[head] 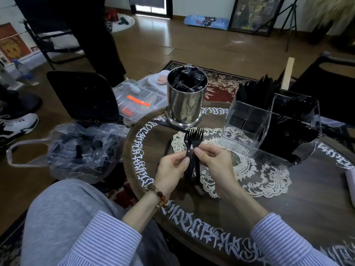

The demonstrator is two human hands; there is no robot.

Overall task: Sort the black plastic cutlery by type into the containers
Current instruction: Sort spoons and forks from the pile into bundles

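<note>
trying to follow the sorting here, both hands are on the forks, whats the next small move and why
Probably carry the black forks to the clear divided organizer. Left hand and right hand both pinch the handles, tines aligned upward over the doily, and the organizer already holds black cutlery.

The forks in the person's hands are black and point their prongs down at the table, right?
Not quite. The forks are black, and both hands, left and right, hold them, but the head view shows the prongs pointing up, away from the person.
</note>
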